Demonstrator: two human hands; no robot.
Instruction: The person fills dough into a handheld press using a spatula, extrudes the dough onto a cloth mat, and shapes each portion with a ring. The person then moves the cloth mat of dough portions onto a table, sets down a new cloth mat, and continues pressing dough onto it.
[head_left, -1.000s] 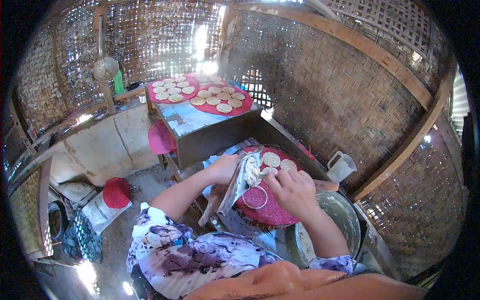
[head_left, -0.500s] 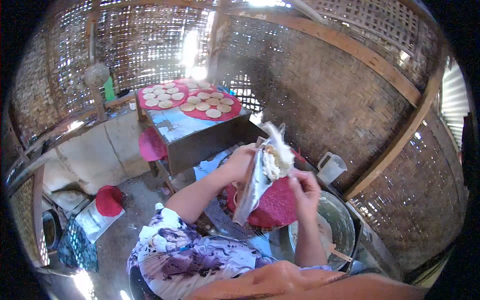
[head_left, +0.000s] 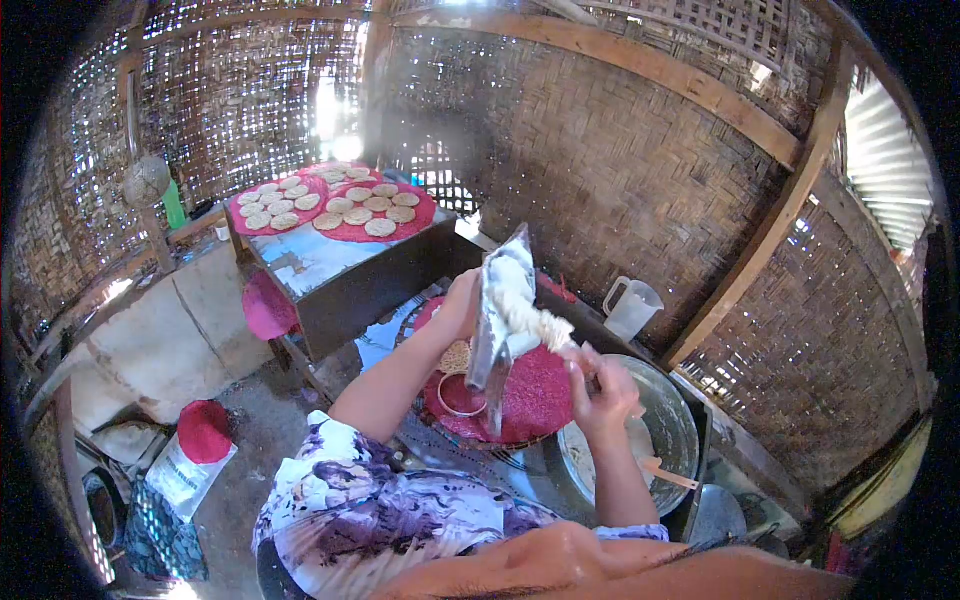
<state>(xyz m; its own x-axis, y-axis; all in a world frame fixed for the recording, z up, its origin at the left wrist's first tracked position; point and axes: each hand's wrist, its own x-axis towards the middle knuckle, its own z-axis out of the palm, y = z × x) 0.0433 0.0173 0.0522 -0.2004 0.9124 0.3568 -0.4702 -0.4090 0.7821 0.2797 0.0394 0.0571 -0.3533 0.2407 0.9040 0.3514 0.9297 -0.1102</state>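
My left hand [head_left: 463, 303] is closed around the edge of a shiny flat sheet [head_left: 487, 350], held nearly upright. White, dough-like paste [head_left: 511, 288] clings to its right face. From the paste a lumpy whitish strip [head_left: 545, 326] reaches to my right hand [head_left: 606, 392], whose fingers pinch its lower end; whether a tool lies inside the strip cannot be seen. Below the sheet lies a pink round mat [head_left: 535, 400], with a pale ring [head_left: 462, 410] and a tan grainy disc [head_left: 456, 357] on it. A large metal basin [head_left: 683, 425] with pale batter stands beside my right forearm.
A light-handled utensil [head_left: 672, 477] rests in the basin. Behind it stands a clear plastic jug [head_left: 634, 308]. Pink mats bearing several pale discs [head_left: 357, 215] cover a low table [head_left: 345, 262] at the back left. A woven wall [head_left: 600, 170] rises close on the right.
The shiny sheet has turned more upright. The whitish material has swung down, now stretching from the sheet to my right fingers. The ring and grainy disc show more plainly, and the view has shifted right.
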